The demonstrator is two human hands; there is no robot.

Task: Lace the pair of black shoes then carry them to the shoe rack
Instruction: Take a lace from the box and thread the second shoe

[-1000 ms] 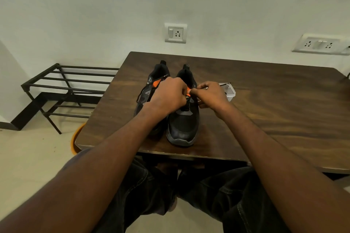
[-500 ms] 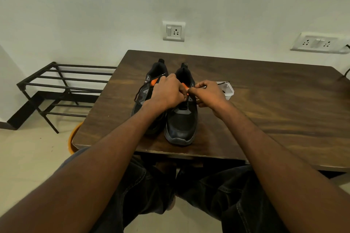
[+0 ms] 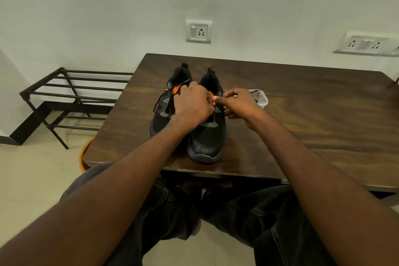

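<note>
Two black shoes with orange accents stand side by side on the dark wooden table (image 3: 302,119), toes toward me. The left shoe (image 3: 164,114) has a loose black lace trailing along its side. Over the right shoe (image 3: 207,138), my left hand (image 3: 192,103) curls around its eyelet area near an orange tab. My right hand (image 3: 239,102) pinches something thin, apparently the lace, right beside the left hand's fingertips. The lace between my fingers is mostly hidden. The black metal shoe rack (image 3: 71,93) stands on the floor left of the table.
A small clear plastic container (image 3: 262,98) with a black lace inside sits just behind my right hand. An orange object (image 3: 83,157) shows on the floor under the table's left corner. Wall sockets (image 3: 198,31) are mounted above the table. My knees are under the table's front edge.
Both hands stay at the right shoe's eyelets, with only small finger movement. The view shifted slightly.
</note>
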